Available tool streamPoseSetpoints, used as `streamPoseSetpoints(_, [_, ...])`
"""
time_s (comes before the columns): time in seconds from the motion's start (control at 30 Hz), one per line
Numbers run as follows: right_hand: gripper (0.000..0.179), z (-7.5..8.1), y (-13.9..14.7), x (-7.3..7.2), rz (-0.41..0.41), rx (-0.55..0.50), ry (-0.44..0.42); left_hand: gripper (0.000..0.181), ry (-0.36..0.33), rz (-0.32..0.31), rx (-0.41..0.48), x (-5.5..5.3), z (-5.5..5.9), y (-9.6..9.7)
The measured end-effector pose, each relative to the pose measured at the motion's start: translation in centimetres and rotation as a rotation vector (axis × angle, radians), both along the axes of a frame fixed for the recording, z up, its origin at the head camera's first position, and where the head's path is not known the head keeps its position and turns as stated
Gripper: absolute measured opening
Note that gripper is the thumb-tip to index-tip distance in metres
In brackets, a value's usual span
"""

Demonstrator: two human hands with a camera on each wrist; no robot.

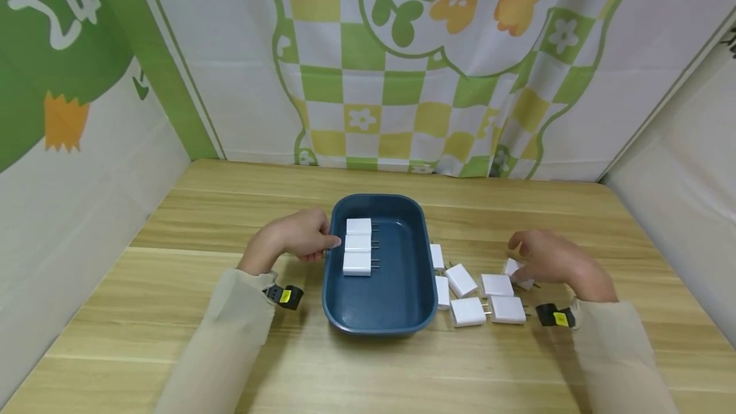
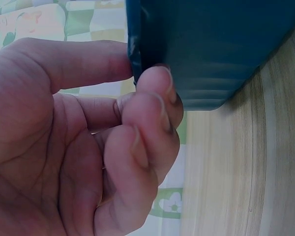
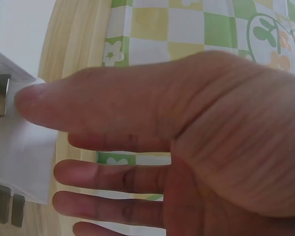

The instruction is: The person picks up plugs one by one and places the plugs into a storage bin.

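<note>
Three white plug chargers line up near-to-far inside the blue tray, long axes left-right, prongs rightward; seven loose chargers lie right of it, its wall part-hiding two. The left hand pinches its left rim; the right hand, fingers unclenched, has its thumb at the rightmost.

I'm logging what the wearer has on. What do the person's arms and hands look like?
The left sleeve and right sleeve are long, plain and pale beige. The left hand and right hand wear no gloves. Each wrist has a small black device with a yellow label.
</note>
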State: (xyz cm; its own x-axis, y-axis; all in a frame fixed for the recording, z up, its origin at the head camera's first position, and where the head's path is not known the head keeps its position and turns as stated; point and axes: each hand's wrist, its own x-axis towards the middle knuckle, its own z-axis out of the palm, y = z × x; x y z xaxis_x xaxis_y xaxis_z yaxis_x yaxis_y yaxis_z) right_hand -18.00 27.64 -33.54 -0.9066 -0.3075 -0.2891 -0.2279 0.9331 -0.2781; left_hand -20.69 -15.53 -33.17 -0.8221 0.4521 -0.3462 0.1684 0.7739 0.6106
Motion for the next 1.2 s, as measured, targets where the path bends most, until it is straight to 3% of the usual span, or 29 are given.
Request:
streamPoseSetpoints(0.17, [0.053, -0.2, 0.1, -0.1, -0.024, -0.017, -0.058, 0.038, -0.002, -0.009, 0.006, 0.0, 0.0, 0.0])
streamPoseSetpoints(0.5, [0.049, -0.5, -0.1, 0.1, -0.052, -0.035, -0.092, 0.038, -0.001, -0.016, 0.011, -0.1, 0.0, 0.0])
streamPoseSetpoints(1.2, [0.045, -1.2, 0.0, -0.1, -0.056, -0.005, -0.071, 0.039, -0.004, -0.019, 0.028, 0.0, 0.1, 0.0])
